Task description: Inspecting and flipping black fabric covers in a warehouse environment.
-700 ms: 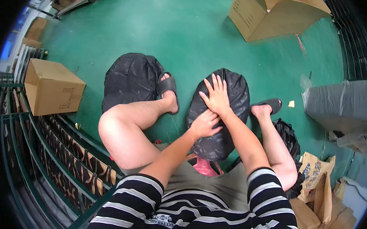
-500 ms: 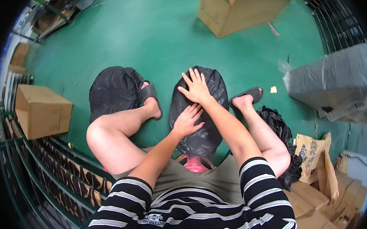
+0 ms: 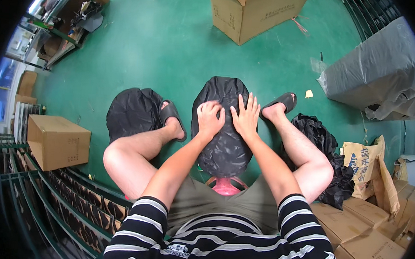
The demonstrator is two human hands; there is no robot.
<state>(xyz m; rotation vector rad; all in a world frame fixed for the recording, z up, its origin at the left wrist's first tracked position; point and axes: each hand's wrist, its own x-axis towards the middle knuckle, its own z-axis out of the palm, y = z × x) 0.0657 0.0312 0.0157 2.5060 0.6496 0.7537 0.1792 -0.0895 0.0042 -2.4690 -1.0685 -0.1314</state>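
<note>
Leaning in from the lower edge of the head view, both forearms reach forward over the knees to a black oval cover (image 3: 225, 152) between the legs. The left hand (image 3: 210, 120) lies on its upper middle, fingers bent and slightly blurred, thumb apart; whether it pinches the cloth, I cannot tell. The right hand (image 3: 246, 116) rests palm down at the cover's right edge, fingers spread and pointing away, gripping nothing. At the cover's near end is a pink piece (image 3: 225, 186). Pale lettering sits on the chest of the striped shirt (image 3: 238, 252). Dark print marks the big open box (image 3: 257, 18) ahead, the smaller box (image 3: 57, 144) at left and the boxes (image 3: 371, 253) at lower right; a tan paper sack (image 3: 357, 162) carries large blue and dark characters.
</note>
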